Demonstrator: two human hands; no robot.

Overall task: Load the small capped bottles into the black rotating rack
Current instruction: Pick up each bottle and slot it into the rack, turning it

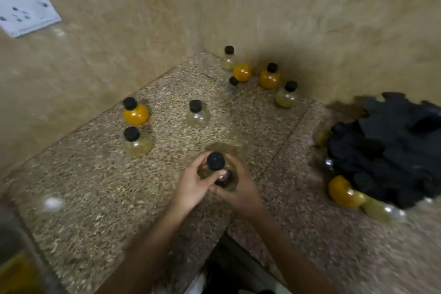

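The left hand (191, 184) and right hand (241, 188) both curl round one clear bottle (215, 161) with a black cap, above the counter (95, 198). At 3 o'clock the blurred black rack (393, 150) shows an orange-filled bottle (343, 192) and a pale yellow one (379, 210) at its near edge. At 10 o'clock stand a pale bottle (139, 144) and an orange bottle (135, 114), and at 12 an empty-looking bottle (197, 116).

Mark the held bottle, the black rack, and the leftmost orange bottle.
held bottle (215, 161), head view, on its black cap.
black rack (391, 150), head view, on its blurred black upper part.
leftmost orange bottle (135, 115), head view, on its round orange body.
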